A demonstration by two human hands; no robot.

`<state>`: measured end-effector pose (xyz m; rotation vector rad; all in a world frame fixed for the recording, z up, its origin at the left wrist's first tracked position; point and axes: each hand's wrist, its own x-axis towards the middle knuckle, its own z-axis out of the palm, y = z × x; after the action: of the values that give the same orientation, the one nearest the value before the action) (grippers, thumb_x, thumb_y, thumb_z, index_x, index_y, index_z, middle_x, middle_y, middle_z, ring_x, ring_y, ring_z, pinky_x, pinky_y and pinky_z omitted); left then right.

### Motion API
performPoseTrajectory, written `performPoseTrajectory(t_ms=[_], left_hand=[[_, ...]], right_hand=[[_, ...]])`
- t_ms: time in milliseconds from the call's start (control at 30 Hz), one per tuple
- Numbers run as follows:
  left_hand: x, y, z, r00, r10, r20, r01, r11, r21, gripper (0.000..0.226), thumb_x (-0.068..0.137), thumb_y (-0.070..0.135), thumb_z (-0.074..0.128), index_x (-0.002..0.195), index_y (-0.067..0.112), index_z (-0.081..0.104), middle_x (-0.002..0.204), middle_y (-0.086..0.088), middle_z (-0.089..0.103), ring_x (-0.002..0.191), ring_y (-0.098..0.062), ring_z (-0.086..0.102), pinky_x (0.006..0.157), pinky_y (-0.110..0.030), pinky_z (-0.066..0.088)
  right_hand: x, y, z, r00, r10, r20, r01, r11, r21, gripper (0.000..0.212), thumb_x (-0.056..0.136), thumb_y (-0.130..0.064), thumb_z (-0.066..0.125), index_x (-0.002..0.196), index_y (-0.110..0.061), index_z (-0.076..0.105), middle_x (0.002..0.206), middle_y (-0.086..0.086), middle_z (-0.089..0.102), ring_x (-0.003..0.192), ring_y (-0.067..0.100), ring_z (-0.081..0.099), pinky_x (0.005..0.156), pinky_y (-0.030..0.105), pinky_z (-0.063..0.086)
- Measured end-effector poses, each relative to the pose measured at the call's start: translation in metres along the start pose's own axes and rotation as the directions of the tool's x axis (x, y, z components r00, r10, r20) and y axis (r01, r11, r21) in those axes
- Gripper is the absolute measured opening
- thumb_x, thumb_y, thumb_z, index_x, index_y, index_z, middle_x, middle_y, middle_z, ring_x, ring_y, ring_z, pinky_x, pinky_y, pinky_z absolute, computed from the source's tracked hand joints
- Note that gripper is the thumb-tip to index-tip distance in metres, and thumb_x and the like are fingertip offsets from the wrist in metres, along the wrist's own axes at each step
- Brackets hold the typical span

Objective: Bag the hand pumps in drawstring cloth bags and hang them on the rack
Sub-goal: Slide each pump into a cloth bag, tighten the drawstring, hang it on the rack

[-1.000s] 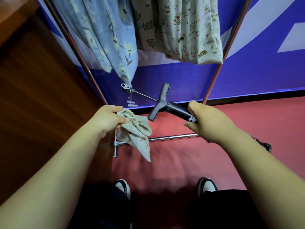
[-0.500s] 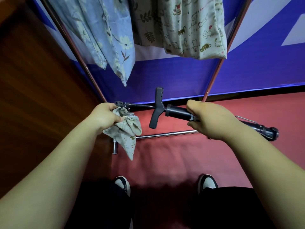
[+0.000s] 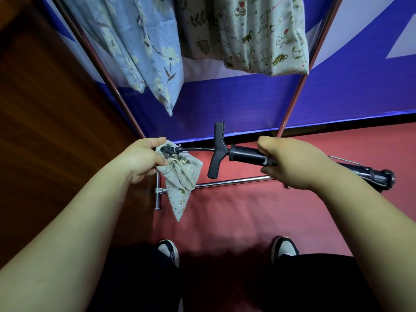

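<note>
My right hand point(image 3: 290, 162) grips the black barrel of a hand pump point(image 3: 246, 155), held roughly level. Its T-handle point(image 3: 217, 150) points left and its far end point(image 3: 382, 177) sticks out past my wrist. The pump's thin hose runs left, and its nozzle head point(image 3: 166, 149) lies at the mouth of a small pale printed drawstring bag point(image 3: 182, 179). My left hand point(image 3: 144, 159) pinches that bag at its gathered top, and the bag hangs crumpled below. Two filled cloth bags hang on the rack above: a blue floral one point(image 3: 144, 43) and a cream animal-print one point(image 3: 254, 34).
The rack's slanted metal poles point(image 3: 299, 86) rise on both sides, and its chrome base bar point(image 3: 225, 182) lies on the red floor below my hands. A brown wooden panel point(image 3: 45, 109) stands on the left. A blue and white wall is behind. My shoes point(image 3: 167, 251) are at the bottom.
The pump has swung to lie more level, its T-handle now upright in view. The hose's nozzle head has come to the bag's mouth at my left hand.
</note>
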<state>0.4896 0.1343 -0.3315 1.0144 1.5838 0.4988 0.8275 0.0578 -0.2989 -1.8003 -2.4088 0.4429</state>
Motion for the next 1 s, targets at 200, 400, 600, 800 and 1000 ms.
performPoseTrajectory(t_ms=[200,400,600,800,1000], left_hand=[[0.002,-0.002,-0.001,0.999,-0.046,0.01,0.046,0.995,-0.087,0.06,0.088,-0.022,0.055,0.134,0.016,0.061,0.117,-0.009,0.071,0.097,-0.019,0.07,0.055,-0.021,0.057],[0.004,-0.003,-0.003,0.997,-0.023,0.079,0.033,0.992,-0.119,0.074,0.088,-0.023,0.053,0.149,0.02,0.051,0.124,-0.006,0.07,0.107,-0.02,0.07,0.065,-0.024,0.061],[0.007,-0.002,-0.007,0.997,-0.02,0.08,0.032,0.988,-0.154,0.074,0.088,-0.022,0.052,0.148,0.021,0.051,0.128,-0.007,0.069,0.111,-0.021,0.068,0.071,-0.027,0.058],[0.008,-0.005,-0.002,0.999,-0.019,0.037,0.022,0.998,-0.061,0.079,0.086,-0.022,0.056,0.15,0.024,0.049,0.125,-0.002,0.07,0.111,-0.019,0.067,0.08,-0.029,0.052],[0.003,-0.009,0.014,0.989,0.021,0.145,-0.042,0.989,0.142,0.085,0.078,-0.019,0.066,0.149,0.024,0.051,0.126,-0.012,0.069,0.101,-0.026,0.07,0.065,-0.028,0.055]], right_hand=[[-0.002,0.003,-0.004,1.0,-0.026,0.006,0.026,0.992,0.122,0.043,0.084,-0.026,0.073,0.079,-0.026,0.03,0.073,-0.005,0.05,0.061,0.005,0.052,0.056,0.036,0.039],[0.0,0.007,-0.001,1.0,-0.012,0.027,0.009,0.991,0.134,0.041,0.083,-0.024,0.074,0.08,-0.024,0.032,0.073,-0.004,0.052,0.058,0.006,0.052,0.055,0.035,0.039],[0.0,0.01,0.006,0.996,0.013,0.085,-0.015,1.0,0.021,0.033,0.083,-0.023,0.069,0.083,-0.025,0.036,0.071,-0.007,0.052,0.063,0.01,0.051,0.05,0.032,0.028],[0.002,0.008,0.015,0.992,0.071,0.106,-0.059,0.992,-0.113,0.025,0.084,-0.018,0.061,0.088,-0.027,0.038,0.08,-0.005,0.054,0.074,0.029,0.052,0.054,0.033,0.034],[0.007,-0.004,0.021,0.997,0.029,0.076,-0.017,0.987,-0.157,0.025,0.083,-0.01,0.055,0.088,-0.026,0.036,0.077,-0.002,0.052,0.067,0.027,0.049,0.049,0.031,0.031]])
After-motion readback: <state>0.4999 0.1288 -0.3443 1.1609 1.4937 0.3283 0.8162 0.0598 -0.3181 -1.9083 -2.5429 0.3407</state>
